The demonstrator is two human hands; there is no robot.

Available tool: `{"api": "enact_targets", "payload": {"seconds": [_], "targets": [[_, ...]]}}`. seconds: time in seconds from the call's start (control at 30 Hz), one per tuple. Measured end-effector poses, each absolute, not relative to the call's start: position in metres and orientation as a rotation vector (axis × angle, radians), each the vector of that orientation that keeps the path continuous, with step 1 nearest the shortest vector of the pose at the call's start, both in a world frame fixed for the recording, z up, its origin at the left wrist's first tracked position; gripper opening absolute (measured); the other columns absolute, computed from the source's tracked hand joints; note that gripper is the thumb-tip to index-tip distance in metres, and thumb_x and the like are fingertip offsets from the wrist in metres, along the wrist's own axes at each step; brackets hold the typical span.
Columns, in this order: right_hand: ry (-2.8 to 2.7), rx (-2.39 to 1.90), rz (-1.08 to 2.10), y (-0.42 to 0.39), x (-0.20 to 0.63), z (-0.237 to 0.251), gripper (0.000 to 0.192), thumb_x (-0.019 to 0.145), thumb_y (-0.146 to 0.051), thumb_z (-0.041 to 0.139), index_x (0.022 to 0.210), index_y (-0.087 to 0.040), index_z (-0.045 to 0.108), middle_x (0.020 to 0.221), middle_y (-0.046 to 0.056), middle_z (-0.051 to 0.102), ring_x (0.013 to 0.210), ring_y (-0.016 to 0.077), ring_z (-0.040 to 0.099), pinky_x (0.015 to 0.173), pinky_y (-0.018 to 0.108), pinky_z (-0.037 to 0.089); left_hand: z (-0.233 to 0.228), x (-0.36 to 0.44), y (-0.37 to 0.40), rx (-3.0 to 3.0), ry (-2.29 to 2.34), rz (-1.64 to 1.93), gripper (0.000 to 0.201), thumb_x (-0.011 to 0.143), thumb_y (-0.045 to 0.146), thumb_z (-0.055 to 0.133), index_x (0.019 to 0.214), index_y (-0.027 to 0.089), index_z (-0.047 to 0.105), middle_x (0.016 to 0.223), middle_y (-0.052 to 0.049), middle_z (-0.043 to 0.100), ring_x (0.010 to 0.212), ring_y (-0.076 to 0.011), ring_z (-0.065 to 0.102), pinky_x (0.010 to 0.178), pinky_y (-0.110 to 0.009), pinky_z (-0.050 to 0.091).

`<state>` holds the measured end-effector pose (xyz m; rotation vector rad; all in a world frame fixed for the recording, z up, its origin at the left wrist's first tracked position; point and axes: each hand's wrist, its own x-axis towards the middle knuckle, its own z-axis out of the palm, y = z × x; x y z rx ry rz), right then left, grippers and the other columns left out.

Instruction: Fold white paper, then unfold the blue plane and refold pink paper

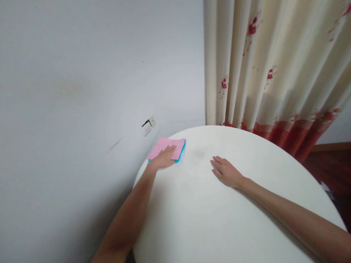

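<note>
A pink sheet [159, 147] that looks like paper lies on top of a blue sheet [181, 153] near the table's far left edge. Something pale or clear shows at the right side of this small stack. My left hand [165, 156] rests flat on the pink sheet, fingers stretched toward its right side. Farther right, my right hand [225, 172] lies palm down on the white round table [208, 219], with its fingers extended and nothing in them. What is under either palm is hidden.
A pale wall [82, 91] with a wall socket [146, 128] runs along the left, close to the table. Behind the table hangs a cream curtain [246, 73] with red flowers and a red hem. A dark reddish floor [329, 168] shows at the right.
</note>
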<state>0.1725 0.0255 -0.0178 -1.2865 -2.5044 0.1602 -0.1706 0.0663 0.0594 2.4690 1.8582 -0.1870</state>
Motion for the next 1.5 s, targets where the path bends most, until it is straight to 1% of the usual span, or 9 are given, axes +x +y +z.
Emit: {"api": "enact_targets", "payload": {"seconds": [0.23, 0.4, 0.6, 0.7, 0.87, 1.0, 1.13, 1.33, 1.5], "targets": [[-2.495, -1.295, 0.149, 0.028, 0.174, -0.021, 0.049, 0.097, -0.037, 0.036, 0.139, -0.015, 0.047, 0.152, 0.015, 0.038, 0.141, 0.0294, 0.032, 0.114, 0.048, 0.029, 0.054, -0.191, 0.075, 2.478, 1.817, -0.176, 0.075, 0.075, 0.022, 0.051, 0.147, 0.008, 0.033, 0.155, -0.014, 0.03, 0.144, -0.0256, 0.029, 0.117, -0.036, 0.026], [-2.482, -1.268, 0.182, 0.027, 0.174, -0.021, 0.049, 0.096, -0.035, 0.039, 0.139, -0.015, 0.048, 0.152, 0.016, 0.038, 0.142, 0.0294, 0.032, 0.114, 0.048, 0.028, 0.056, -0.194, 0.078, 2.478, 1.934, 0.001, 0.053, 0.088, 0.022, 0.037, 0.139, 0.009, 0.046, 0.146, -0.013, 0.047, 0.136, -0.0231, 0.044, 0.113, -0.034, 0.033], [-2.088, -1.222, 0.482, 0.036, 0.171, -0.026, 0.044, 0.091, -0.04, 0.049, 0.127, -0.017, 0.059, 0.135, 0.015, 0.057, 0.128, 0.0292, 0.05, 0.11, 0.047, 0.035, 0.059, -0.134, 0.064, 2.621, 1.997, 0.313, 0.053, 0.094, 0.019, 0.029, 0.143, 0.001, 0.036, 0.151, -0.021, 0.036, 0.143, -0.0257, 0.03, 0.118, -0.038, 0.022], [-1.759, -1.287, 0.585, 0.051, 0.177, -0.023, 0.042, 0.095, -0.04, 0.038, 0.12, -0.016, 0.061, 0.123, 0.015, 0.065, 0.114, 0.0267, 0.06, 0.101, 0.046, 0.043, 0.043, -0.074, 0.031, 2.783, 1.851, 0.346, 0.055, 0.093, 0.022, 0.036, 0.144, 0.0, 0.034, 0.153, -0.021, 0.032, 0.146, -0.0287, 0.023, 0.119, -0.042, 0.021], [-1.316, -1.35, 0.435, 0.065, 0.205, -0.009, 0.041, 0.091, -0.033, 0.034, 0.119, -0.014, 0.058, 0.123, 0.015, 0.06, 0.115, 0.0261, 0.055, 0.098, 0.046, 0.045, 0.017, 0.001, -0.035, 2.86, 1.598, 0.25, 0.061, 0.094, 0.034, 0.039, 0.145, 0.001, 0.033, 0.154, -0.021, 0.03, 0.145, -0.0352, 0.021, 0.118, -0.048, 0.021], [-1.544, -1.344, 0.209, 0.049, 0.21, 0.004, 0.041, 0.088, -0.021, 0.034, 0.122, -0.016, 0.057, 0.131, 0.013, 0.052, 0.127, 0.0246, 0.044, 0.109, 0.044, 0.034, 0.018, 0.01, -0.041, 2.816, 1.349, 0.242, 0.072, 0.096, 0.053, 0.034, 0.147, 0.003, 0.031, 0.152, -0.021, 0.035, 0.142, -0.0297, 0.033, 0.117, -0.041, 0.028], [-2.016, -1.463, 0.11, 0.027, 0.189, 0.0, 0.049, 0.087, -0.016, 0.036, 0.133, -0.013, 0.051, 0.145, 0.015, 0.043, 0.138, 0.0261, 0.032, 0.114, 0.042, 0.027, 0.019, -0.005, -0.006, 2.804, 1.295, 0.429, 0.053, 0.1, 0.038, 0.025, 0.144, 0.012, 0.041, 0.151, -0.011, 0.041, 0.142, -0.0185, 0.033, 0.12, -0.034, 0.022], [-2.339, -1.619, 0.15, 0.012, 0.168, -0.02, 0.061, 0.098, -0.038, 0.03, 0.146, -0.001, 0.033, 0.156, 0.021, 0.027, 0.145, 0.0313, 0.02, 0.117, 0.049, 0.018, 0.008, -0.023, 0.017, 2.777, 1.398, 0.299, 0.051, 0.099, 0.028, 0.028, 0.148, 0.014, 0.033, 0.155, -0.009, 0.033, 0.146, -0.0204, 0.023, 0.12, -0.043, 0.019], [-2.317, -1.711, 0.152, 0.009, 0.158, -0.022, 0.065, 0.098, -0.039, 0.026, 0.146, 0.006, 0.028, 0.155, 0.026, 0.022, 0.146, 0.0341, 0.016, 0.117, 0.049, 0.015, 0.0, -0.009, -0.012, 2.888, 1.484, 0.251, 0.049, 0.098, 0.023, 0.025, 0.141, 0.008, 0.043, 0.15, -0.017, 0.04, 0.145, -0.0254, 0.026, 0.121, -0.046, 0.01]]}}
